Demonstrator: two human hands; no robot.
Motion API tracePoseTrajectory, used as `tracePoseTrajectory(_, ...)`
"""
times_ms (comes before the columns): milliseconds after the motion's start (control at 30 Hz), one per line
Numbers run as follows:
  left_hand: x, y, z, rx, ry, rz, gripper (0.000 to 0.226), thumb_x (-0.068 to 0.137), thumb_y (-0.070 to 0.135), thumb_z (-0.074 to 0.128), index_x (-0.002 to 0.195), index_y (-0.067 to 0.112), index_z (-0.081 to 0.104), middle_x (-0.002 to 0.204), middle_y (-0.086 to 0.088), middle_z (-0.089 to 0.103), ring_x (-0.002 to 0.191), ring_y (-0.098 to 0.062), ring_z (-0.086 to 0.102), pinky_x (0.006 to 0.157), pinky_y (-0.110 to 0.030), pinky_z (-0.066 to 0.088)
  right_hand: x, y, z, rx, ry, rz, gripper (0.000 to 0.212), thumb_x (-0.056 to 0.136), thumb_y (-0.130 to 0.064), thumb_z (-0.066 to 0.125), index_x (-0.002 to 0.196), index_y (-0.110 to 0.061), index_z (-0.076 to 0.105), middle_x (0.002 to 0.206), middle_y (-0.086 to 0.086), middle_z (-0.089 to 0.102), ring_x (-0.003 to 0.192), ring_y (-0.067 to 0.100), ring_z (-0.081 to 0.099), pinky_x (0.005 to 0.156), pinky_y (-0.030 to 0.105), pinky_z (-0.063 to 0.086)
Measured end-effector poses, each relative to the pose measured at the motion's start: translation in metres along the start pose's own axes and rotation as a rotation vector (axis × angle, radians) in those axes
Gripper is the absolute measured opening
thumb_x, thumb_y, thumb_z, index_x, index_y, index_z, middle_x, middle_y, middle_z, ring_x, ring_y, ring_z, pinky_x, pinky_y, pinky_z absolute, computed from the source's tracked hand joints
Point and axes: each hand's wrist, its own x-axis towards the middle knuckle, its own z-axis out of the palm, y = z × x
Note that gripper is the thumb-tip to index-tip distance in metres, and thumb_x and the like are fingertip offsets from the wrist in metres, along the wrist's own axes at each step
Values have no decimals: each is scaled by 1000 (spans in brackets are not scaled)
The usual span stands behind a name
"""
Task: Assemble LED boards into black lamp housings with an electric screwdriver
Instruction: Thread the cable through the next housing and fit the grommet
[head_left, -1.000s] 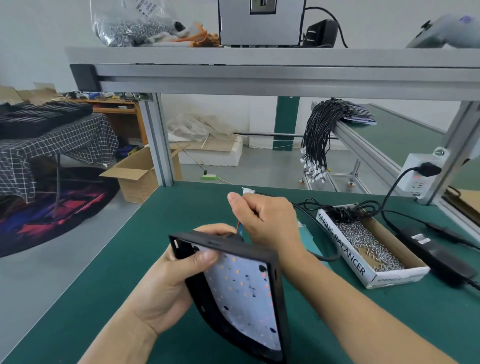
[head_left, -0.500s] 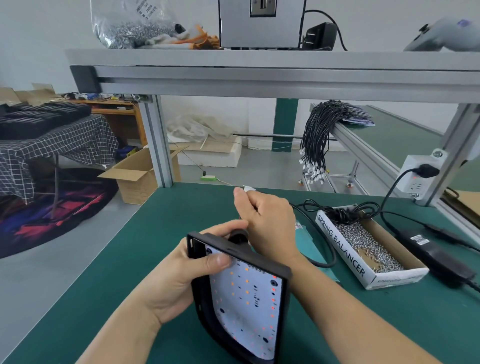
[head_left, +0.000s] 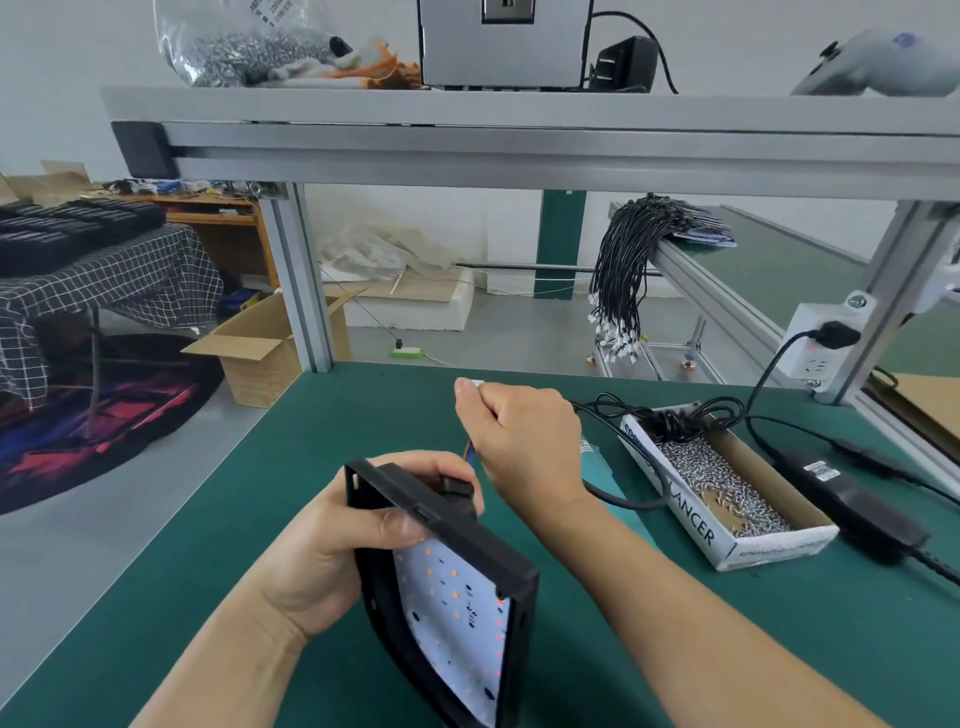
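My left hand (head_left: 332, 551) grips a black lamp housing (head_left: 467, 530) tilted on edge above the green bench, thumb over its rim. A white LED board (head_left: 457, 623) with orange dots sits inside the housing. Behind the housing, my right hand (head_left: 524, 441) pinches the board's red and blue wires (head_left: 469, 452), which come out at the housing's top edge; a white connector tip (head_left: 475, 383) shows at my fingertips. The electric screwdriver (head_left: 883, 62) hangs at the upper right, held by neither hand.
A cardboard box (head_left: 727, 540) of loose screws lies to the right, with a black cable across it. A black power adapter (head_left: 852, 499) and a wall socket (head_left: 815, 343) are further right. The aluminium frame's shelf (head_left: 519, 140) spans overhead. The bench's left edge (head_left: 197, 499) drops to the floor.
My left hand has turned the housing more upright and shifted it right. My right hand has drawn the wires up and away from the housing.
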Motion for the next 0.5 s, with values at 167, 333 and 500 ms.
tracePoseTrajectory(167, -3, -3, -3, 33, 103, 42, 56, 49, 29, 90, 100, 13, 74, 95, -19, 71, 89, -26, 69, 79, -27, 54, -2, -1, -23, 175, -93, -61, 35, 99, -36, 49, 71, -19, 61, 75, -8, 53, 83, 15, 50, 79, 33, 39)
tracePoseTrajectory(333, -12, -9, -9, -16, 139, 81, 60, 49, 34, 94, 98, 18, 64, 102, -24, 69, 90, -34, 67, 83, -39, 53, -47, -8, -58, 456, -351, 201, 56, 84, -65, 45, 54, -19, 57, 46, -10, 38, 46, 8, 33, 46, 17, 27)
tracePoseTrajectory(500, -9, -10, -5, 120, 183, 130, 58, 45, 44, 92, 92, 18, 72, 99, -4, 66, 93, -28, 61, 89, -40, 45, -51, -11, -48, 1011, -715, 534, 40, 88, -54, 53, 81, -19, 72, 66, -12, 63, 54, 4, 53, 50, 12, 42)
